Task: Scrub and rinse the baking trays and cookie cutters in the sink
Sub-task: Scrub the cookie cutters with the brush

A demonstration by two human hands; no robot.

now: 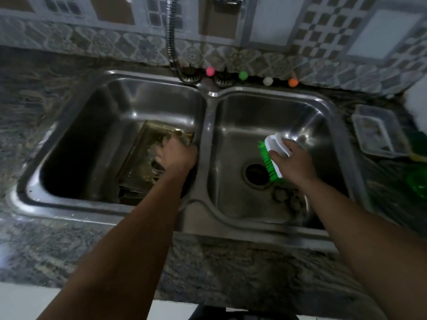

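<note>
A double steel sink (205, 135) fills the view. In the left basin lies a gold-coloured baking tray (141, 158), leaning toward the divider, with darker trays under its near end. My left hand (178, 153) reaches down onto the tray's right side; its fingers are blurred and partly hidden. Over the right basin my right hand (292, 161) grips a white scrubbing brush (275, 146) with green bristles pointing left, above the drain (256, 173). A few ring-shaped cookie cutters (286, 197) lie on the right basin's floor near my right forearm.
A flexible metal tap hose (172, 35) hangs at the back over the left basin. Small coloured balls (243, 75) line the sink's back rim. A clear plastic container (375, 132) and green items (417, 181) sit on the granite counter to the right.
</note>
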